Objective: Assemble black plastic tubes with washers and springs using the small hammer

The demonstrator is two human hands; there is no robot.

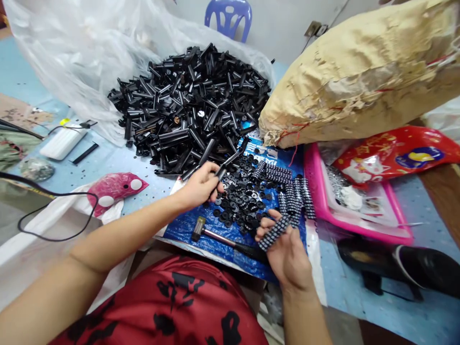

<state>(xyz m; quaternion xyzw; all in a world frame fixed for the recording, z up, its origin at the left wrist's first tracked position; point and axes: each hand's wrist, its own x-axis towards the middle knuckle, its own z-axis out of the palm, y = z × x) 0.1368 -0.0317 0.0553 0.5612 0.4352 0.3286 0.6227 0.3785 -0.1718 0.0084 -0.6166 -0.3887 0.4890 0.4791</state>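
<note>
My left hand (203, 186) is closed around a slim black plastic piece (232, 160) with a flared end, at the near edge of a big heap of black plastic tubes (194, 105). In my right hand (289, 256) lies a dark cylinder with rows of pale studs (275, 233), fingers curled round it. More studded cylinders (293, 194) lie just beyond that hand. Between the hands spreads a pile of small black discs (239, 196) on a blue printed sheet (187, 225). A small hammer (219, 237) rests on the sheet, its dark handle reaching toward my right hand.
To the right are a pink tray (323, 211), a red packet (395, 153), a black bottle-like object (402, 263) and a large torn tan sack (359, 72). Clear plastic sheeting (82, 52) surrounds the heap. A white box (63, 142) and a pink packet (117, 189) lie left.
</note>
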